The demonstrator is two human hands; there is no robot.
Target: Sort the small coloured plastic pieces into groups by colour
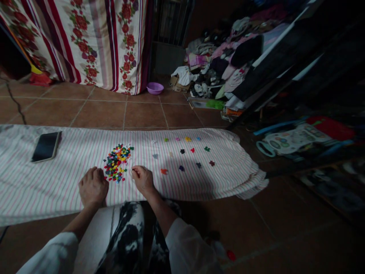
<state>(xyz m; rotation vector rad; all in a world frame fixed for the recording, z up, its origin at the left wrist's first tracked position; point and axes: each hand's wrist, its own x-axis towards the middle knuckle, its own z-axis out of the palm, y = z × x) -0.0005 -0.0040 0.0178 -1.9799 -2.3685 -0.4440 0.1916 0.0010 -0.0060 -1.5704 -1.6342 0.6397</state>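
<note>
A heap of small colourful plastic pieces lies on the striped cloth. My left hand rests on the cloth at the heap's near left edge, its fingers curled under so that their inside is hidden. Just right of the heap, my right hand is closed in a pinch at the fingertips; whatever is between them is too small to make out. Farther right, little single-colour clusters lie spaced apart, among them an orange cluster, a yellow cluster and a black cluster.
A phone lies on the cloth at left. Beyond the table are a floral curtain, a purple basin on the tiled floor and a pile of clothes. A toy panel is at right.
</note>
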